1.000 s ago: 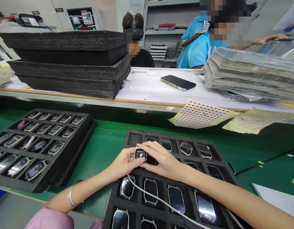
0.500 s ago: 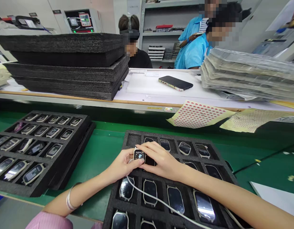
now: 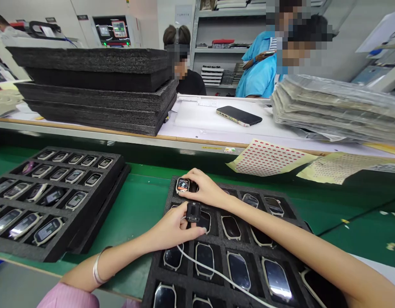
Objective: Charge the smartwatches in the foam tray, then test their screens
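Note:
Between the thumb and fingers of my right hand [image 3: 206,188] is a smartwatch without a strap [image 3: 182,185], its screen lit. It is at the far left compartment of a black foam tray [image 3: 149,273]. Closer to me, my left hand [image 3: 171,229] grips a small black charging dock [image 3: 193,211], with a white cable [image 3: 213,270] trailing from it to the lower right. Several strapless watches with dark screens, such as this watch [image 3: 238,270], lie in the tray's compartments below and around both hands.
At left, a second foam tray [image 3: 67,231] of watches sits on the green bench [image 3: 138,201]. The shelf above holds stacked black foam [image 3: 97,100], a phone [image 3: 239,116] and stacked clear plastic trays [image 3: 332,107]. Sticker sheets [image 3: 269,157] hang from its edge. Other people are behind it.
The watch has come off the charging dock. My right hand has carried it up and left to the tray's far corner, while my left hand keeps the dock over the tray.

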### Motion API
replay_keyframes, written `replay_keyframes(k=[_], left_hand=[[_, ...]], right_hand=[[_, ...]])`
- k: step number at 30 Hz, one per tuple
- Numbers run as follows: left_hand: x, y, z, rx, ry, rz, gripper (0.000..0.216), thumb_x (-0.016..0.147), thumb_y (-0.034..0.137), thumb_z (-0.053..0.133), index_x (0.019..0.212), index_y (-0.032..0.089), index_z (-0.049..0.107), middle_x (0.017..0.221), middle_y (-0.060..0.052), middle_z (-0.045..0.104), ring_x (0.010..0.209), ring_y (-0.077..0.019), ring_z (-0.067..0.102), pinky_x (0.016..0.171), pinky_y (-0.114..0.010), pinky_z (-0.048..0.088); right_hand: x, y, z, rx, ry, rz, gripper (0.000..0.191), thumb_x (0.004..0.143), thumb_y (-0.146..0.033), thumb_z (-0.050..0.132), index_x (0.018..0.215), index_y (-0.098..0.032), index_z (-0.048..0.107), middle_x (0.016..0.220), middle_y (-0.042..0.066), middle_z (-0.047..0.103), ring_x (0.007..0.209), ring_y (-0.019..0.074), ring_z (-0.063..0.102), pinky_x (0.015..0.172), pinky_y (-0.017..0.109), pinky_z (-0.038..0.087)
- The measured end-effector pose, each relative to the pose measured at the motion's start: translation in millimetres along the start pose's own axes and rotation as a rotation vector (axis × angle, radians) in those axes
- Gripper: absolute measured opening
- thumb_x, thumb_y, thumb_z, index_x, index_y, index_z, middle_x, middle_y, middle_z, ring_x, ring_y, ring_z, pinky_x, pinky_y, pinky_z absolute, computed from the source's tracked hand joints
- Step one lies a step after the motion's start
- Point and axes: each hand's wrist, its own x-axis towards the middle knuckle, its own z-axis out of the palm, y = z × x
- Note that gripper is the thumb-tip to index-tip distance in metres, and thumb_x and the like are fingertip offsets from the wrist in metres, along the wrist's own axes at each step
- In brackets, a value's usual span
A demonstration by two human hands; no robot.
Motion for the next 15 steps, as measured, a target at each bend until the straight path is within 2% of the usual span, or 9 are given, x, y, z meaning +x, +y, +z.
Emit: replay_keyframes(k=[3,6,10,15], left_hand=[[-0.5,0.9,-1.0,-0.010,0.020,0.036,0.028,0.080,0.029,0.063,0.101,0.017,0.050,0.074,0.004,0.053,0.050,-0.0067,0.034,0.046,-0.022,0.025],[-1.0,-0.2,-0.7,-0.050,0.019,0.052,0.030,0.081,0.026,0.062,0.108,0.018,0.050,0.075,0.004,0.052,0.051,-0.0068,0.036,0.047,-0.022,0.027],[-3.4,-0.2,5.3,-0.209,0.040,0.026,0.024,0.083,0.027,0.060,0.102,0.018,0.049,0.084,0.002,0.053,0.051,-0.0046,0.037,0.045,-0.019,0.031],[-4.6,2.4,15.7,-0.423,-0.061,-0.119,0.027,0.080,0.034,0.063,0.095,0.019,0.046,0.089,0.000,0.054,0.042,-0.0020,0.044,0.036,-0.016,0.033]], right_hand=[[5.1,-1.7,0.1,-0.093,-0.075,-0.044,0.034,0.078,-0.023,0.073,0.108,-0.013,0.061,0.102,0.012,0.056,0.093,0.0272,0.056,0.080,0.042,0.048],[-4.9,-2.9,-19.8,-0.192,-0.155,-0.069,0.035,0.083,-0.024,0.068,0.115,-0.013,0.059,0.109,0.015,0.057,0.098,0.0294,0.056,0.082,0.044,0.047],[-24.1,-0.3,-44.2,-0.349,-0.310,-0.028,0.020,0.084,-0.021,0.067,0.102,-0.015,0.066,0.089,0.010,0.062,0.082,0.0252,0.061,0.073,0.037,0.048],[-33.0,5.0,-31.6,-0.391,-0.301,0.035,0.022,0.082,-0.025,0.070,0.098,-0.010,0.066,0.087,0.013,0.062,0.080,0.0267,0.062,0.065,0.033,0.047]])
